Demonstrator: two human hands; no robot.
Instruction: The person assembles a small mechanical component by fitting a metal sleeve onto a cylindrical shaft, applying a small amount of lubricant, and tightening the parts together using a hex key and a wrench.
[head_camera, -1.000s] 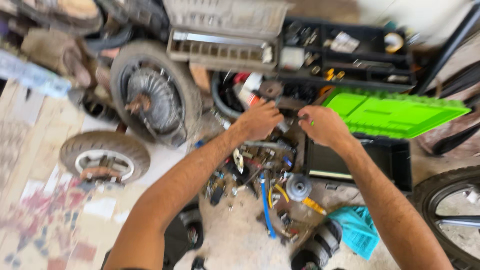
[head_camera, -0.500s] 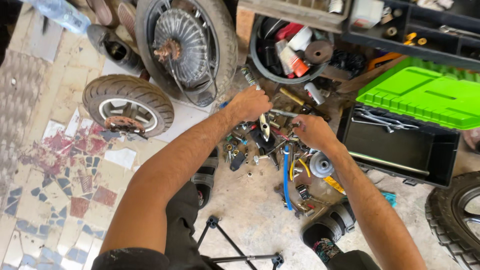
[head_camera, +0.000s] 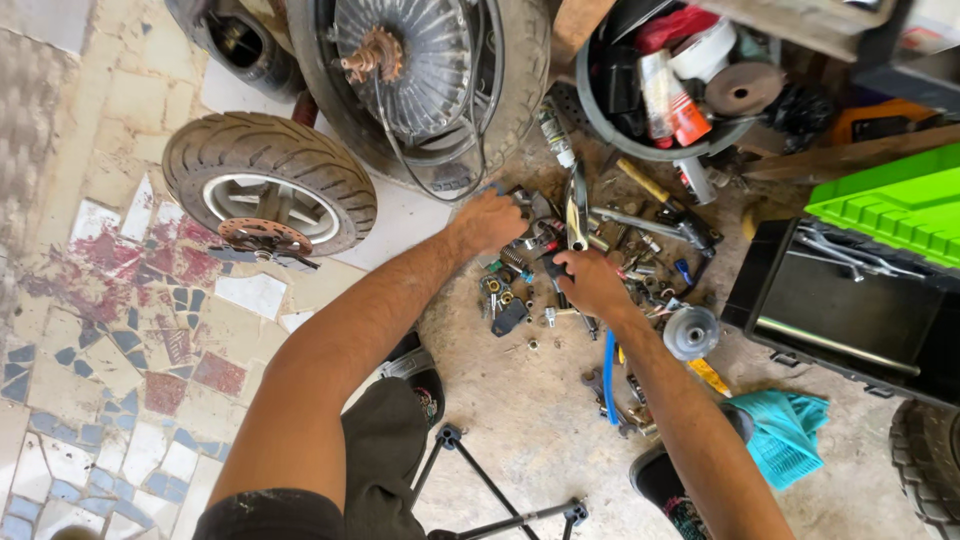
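My left hand (head_camera: 490, 220) reaches into a heap of small metal parts and tools (head_camera: 560, 270) on the concrete floor, fingers curled on pieces at the heap's upper left. My right hand (head_camera: 590, 283) rests on the middle of the heap, fingers closed around a small dark part; what it is stays hidden. A shiny wrench (head_camera: 576, 208) lies just above my right hand. A silver round part (head_camera: 691, 332) sits right of my right wrist, and a blue-handled tool (head_camera: 606, 365) lies under my forearm.
A large hub-motor wheel (head_camera: 430, 70) stands behind the heap, a smaller tyre with brake disc (head_camera: 268, 183) to its left. A round tub of cans and tape (head_camera: 680, 80), an open black toolbox (head_camera: 850, 310) with green lid (head_camera: 890, 205), a teal cloth (head_camera: 785, 435) and a stool frame (head_camera: 500, 495) surround me.
The view has dropped and closed in on the floor. Both hands have sunk lower into the heap of parts, the right one drawing back toward me.
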